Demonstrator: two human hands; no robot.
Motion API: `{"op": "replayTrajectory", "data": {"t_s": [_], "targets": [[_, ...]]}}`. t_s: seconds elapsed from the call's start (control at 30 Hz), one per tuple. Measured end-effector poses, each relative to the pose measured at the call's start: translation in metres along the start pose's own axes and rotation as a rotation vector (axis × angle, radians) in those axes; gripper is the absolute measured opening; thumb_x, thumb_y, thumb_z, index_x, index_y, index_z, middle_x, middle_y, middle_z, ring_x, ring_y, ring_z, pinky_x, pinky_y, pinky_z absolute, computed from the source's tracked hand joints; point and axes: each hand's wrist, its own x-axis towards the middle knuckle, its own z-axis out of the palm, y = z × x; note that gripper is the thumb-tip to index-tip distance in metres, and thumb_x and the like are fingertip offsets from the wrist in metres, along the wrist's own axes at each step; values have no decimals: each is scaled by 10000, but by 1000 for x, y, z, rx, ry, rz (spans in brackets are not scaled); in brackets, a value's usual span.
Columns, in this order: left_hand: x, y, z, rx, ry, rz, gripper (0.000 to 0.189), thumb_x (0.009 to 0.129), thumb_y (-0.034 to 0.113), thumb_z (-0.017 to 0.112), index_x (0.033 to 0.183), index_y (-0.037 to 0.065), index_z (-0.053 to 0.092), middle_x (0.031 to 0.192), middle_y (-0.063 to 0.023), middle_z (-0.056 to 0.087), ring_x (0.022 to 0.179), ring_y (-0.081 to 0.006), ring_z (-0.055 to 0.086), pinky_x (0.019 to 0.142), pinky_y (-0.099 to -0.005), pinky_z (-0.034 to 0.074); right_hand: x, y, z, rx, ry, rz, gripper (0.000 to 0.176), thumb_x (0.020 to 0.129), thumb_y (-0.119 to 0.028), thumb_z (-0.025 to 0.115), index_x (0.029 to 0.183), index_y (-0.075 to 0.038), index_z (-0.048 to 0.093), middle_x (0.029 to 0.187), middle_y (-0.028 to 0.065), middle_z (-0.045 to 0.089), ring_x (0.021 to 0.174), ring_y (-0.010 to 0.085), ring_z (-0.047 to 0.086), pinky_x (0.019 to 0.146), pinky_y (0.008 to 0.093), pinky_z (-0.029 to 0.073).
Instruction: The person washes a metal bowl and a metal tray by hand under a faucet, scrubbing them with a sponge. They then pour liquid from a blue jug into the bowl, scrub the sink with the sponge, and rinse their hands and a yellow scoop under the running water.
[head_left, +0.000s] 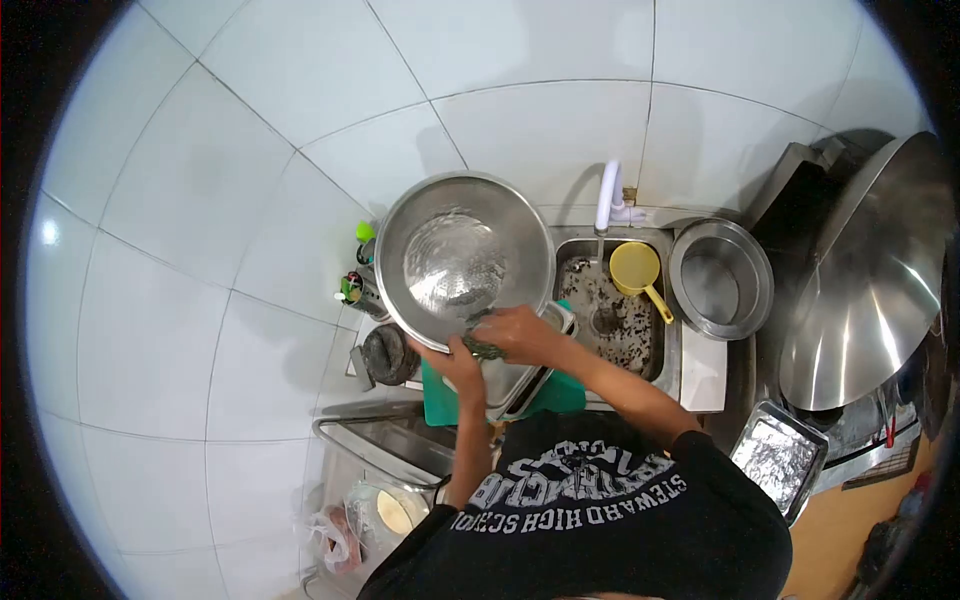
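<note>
Green and mostly covered by fingers, the scourer [484,348] was bunched in your right hand [520,335], which curled round it at the near edge of the bowl [420,250]. Your left hand [456,368] clasped that same rim just to the left; where its thumb sat could not be told. From both hands the bowl lay forward, toward the wall, its mouth facing up at you; being round, it gave no long axis, and neither hand was clearly nearer. Beneath its near side were a tray [497,385] and a green board [440,402]. Rightward stood the sink [668,345], with a yellow dipper [634,266], then a pot [718,283].
</note>
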Motion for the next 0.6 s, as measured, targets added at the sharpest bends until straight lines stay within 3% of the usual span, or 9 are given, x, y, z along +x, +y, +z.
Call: {"op": "replayTrajectory", "data": {"t_s": [0.03, 0.13, 0.17, 0.3, 0.4, 0.43, 0.5, 0.57, 0.6], "targets": [[-4, 14, 13, -261, 177, -324, 571, 821, -63, 463, 1383, -30, 369, 1227, -156, 546, 1108, -236, 533, 986, -344, 388, 4, -9, 9, 18, -54, 78, 506, 649, -86, 708, 1143, -126, 604, 998, 87, 661, 910, 286, 646, 724, 398, 526], [16, 50, 19, -122, -92, -223, 552, 800, -111, 436, 1347, -41, 420, 1224, -138, 542, 1093, -226, 532, 971, -321, 382, 9, -24, 8, 300, -63, 379, 527, 690, -203, 747, 1191, -126, 605, 1137, 115, 640, 1025, 320, 617, 813, 406, 509], [20, 53, 19, -35, -107, -140, 497, 778, -127, 435, 1268, -58, 483, 1187, -116, 552, 1060, -205, 543, 918, -293, 406, 4, -19, 11, 307, -73, 374, 527, 690, -203, 747, 1191, -126, 605, 1137, 115, 640, 1025, 320, 617, 813, 406, 509], [41, 59, -8, -121, -274, -126, 513, 739, -142, 407, 1240, -65, 487, 1148, -103, 556, 1023, -156, 544, 871, -261, 429, -8, 30, -25, -64, -254, 87, 473, 819, -431, 652, 1149, -92, 639, 1290, 186, 539, 1233, 369, 450, 962, 479, 396], [23, 76, -1, -258, -266, -166, 544, 732, -138, 398, 1265, -58, 472, 1152, -103, 556, 1028, -160, 544, 888, -260, 422, 16, 61, -42, -361, -400, 198, 467, 858, -401, 609, 1177, -60, 603, 1285, 189, 521, 1191, 370, 455, 956, 485, 384], [21, 85, 2, -236, -325, -164, 678, 737, -94, 393, 1414, -73, 351, 1350, -163, 470, 1214, -222, 478, 1024, -320, 354, 16, 61, -36, -365, -398, 206, 467, 858, -401, 609, 1177, -60, 603, 1285, 189, 521, 1191, 370, 455, 956, 485, 384], [18, 80, 11, -267, -327, -162, 680, 737, -94, 391, 1415, -74, 350, 1367, -170, 458, 1232, -228, 466, 1030, -327, 351, 17, 55, -11, -457, -216, 369, 448, 893, -373, 570, 1191, -39, 559, 1249, 191, 513, 1134, 388, 464, 945, 493, 378], [19, 74, 19, -296, -314, -155, 681, 737, -94, 389, 1416, -74, 348, 1384, -178, 446, 1250, -234, 455, 1037, -335, 347, 16, 24, 27, -51, -48, 539, 425, 910, -345, 547, 1193, -29, 520, 1205, 196, 521, 1131, 376, 475, 946, 483, 378], [20, 72, 18, -175, -345, -155, 677, 740, -98, 384, 1416, -76, 348, 1395, -186, 437, 1251, -235, 457, 1038, -333, 349, 21, 13, 43, 296, 50, 463, 391, 907, -332, 553, 1156, -32, 538, 1185, 191, 532, 1125, 363, 483, 943, 477, 383]]}}
